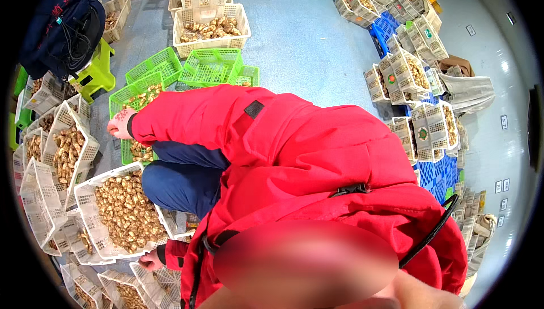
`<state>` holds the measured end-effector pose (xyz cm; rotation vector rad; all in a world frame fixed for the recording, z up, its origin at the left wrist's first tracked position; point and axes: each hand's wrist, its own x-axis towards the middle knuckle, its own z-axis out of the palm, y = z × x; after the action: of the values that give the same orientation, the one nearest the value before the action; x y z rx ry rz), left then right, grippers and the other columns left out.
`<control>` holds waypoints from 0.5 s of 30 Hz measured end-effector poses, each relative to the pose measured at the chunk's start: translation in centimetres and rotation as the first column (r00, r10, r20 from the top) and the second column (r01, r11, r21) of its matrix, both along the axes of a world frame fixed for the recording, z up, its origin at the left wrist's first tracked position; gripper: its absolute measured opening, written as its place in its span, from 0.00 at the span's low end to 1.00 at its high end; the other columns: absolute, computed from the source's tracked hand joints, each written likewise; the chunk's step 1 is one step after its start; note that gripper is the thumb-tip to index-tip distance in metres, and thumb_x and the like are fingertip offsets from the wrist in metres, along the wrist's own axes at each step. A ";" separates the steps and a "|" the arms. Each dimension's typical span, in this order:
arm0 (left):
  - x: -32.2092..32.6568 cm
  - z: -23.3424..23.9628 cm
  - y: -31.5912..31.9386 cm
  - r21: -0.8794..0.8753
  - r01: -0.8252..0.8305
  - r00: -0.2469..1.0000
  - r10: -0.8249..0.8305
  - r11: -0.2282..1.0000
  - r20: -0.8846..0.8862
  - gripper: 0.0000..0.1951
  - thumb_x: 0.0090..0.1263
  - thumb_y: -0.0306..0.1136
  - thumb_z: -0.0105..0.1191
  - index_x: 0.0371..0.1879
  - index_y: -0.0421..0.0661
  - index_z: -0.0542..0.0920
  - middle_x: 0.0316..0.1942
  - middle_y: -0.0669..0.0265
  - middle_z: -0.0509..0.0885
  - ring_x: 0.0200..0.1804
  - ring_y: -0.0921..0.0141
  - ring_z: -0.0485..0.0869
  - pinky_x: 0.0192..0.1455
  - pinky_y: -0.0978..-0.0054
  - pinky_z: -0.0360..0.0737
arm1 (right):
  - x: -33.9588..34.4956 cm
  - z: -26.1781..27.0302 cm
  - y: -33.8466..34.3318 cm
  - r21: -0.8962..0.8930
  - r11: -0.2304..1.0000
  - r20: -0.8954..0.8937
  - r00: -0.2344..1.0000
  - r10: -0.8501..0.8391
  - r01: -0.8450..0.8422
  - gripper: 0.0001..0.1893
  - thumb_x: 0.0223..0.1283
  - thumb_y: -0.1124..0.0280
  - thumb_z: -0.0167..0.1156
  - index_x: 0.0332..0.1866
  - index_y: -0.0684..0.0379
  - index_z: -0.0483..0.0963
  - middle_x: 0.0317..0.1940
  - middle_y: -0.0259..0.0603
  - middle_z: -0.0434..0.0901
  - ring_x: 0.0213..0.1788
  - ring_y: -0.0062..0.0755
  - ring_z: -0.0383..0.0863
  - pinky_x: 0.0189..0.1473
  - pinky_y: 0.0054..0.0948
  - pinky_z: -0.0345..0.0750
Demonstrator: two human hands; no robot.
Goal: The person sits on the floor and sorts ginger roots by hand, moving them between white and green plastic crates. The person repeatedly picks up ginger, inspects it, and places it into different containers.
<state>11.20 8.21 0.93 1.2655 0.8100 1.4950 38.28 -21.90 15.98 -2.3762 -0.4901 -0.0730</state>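
My right hand (120, 125), in a red sleeve, is at the left side of a green plastic basket (123, 96) holding scattered brown-and-cream mushrooms (142, 152). Its fingers are curled, and what they hold, if anything, is hidden. Below it, a large white plastic basket (87, 198) is full of small, stubby mushrooms (127, 211). My left hand (151, 260) is beside this basket's lower rim with fingers bent; I cannot tell whether it grips the rim. My knees in dark blue trousers (178, 177) are bent between the two baskets.
White baskets (70, 156) of mushrooms crowd the left. Several green baskets (212, 67) and a white stack (212, 45) stand on the blue floor (289, 33). A dark jacket (59, 24) covers a yellow-green stool (100, 71). Stacked baskets (403, 75) on blue pallets (435, 173) line the right.
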 end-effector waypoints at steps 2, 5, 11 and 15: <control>-0.1 -0.3 0.2 -0.002 -0.004 1.000 0.004 1.000 0.009 0.09 0.58 0.29 0.55 0.36 0.42 0.77 0.31 0.63 0.79 0.32 0.71 0.76 0.36 0.75 0.73 | -0.3 0.1 0.1 -0.004 1.000 -0.002 1.000 0.012 -0.012 0.11 0.47 0.62 0.53 0.36 0.49 0.77 0.32 0.37 0.80 0.37 0.37 0.79 0.40 0.36 0.74; 0.0 -0.6 0.5 -0.007 -0.002 1.000 0.002 1.000 0.024 0.08 0.58 0.29 0.54 0.36 0.42 0.78 0.31 0.63 0.79 0.32 0.71 0.76 0.35 0.75 0.73 | -0.4 0.2 -0.1 0.001 1.000 -0.006 1.000 0.019 -0.019 0.11 0.47 0.62 0.52 0.36 0.49 0.77 0.32 0.38 0.80 0.37 0.37 0.79 0.40 0.36 0.73; 0.2 -1.8 1.7 -0.016 0.000 0.999 0.000 1.000 0.050 0.08 0.59 0.27 0.54 0.36 0.42 0.78 0.31 0.63 0.79 0.32 0.71 0.76 0.35 0.75 0.73 | -0.1 0.0 -0.1 0.028 1.000 -0.004 1.000 0.007 -0.007 0.12 0.46 0.62 0.53 0.37 0.48 0.77 0.33 0.36 0.80 0.38 0.37 0.79 0.40 0.35 0.74; -0.2 -2.3 1.9 -0.022 -0.001 0.998 0.003 1.000 0.061 0.07 0.59 0.27 0.54 0.36 0.42 0.78 0.31 0.63 0.79 0.31 0.71 0.76 0.34 0.76 0.73 | -0.1 -0.2 0.0 -0.010 1.000 -0.010 1.000 0.009 -0.009 0.13 0.46 0.62 0.54 0.38 0.47 0.77 0.33 0.35 0.81 0.38 0.36 0.79 0.40 0.34 0.74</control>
<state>10.96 10.10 -1.35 1.1974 0.7859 1.5148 38.21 -21.86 15.76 -2.3826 -0.4969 -0.0544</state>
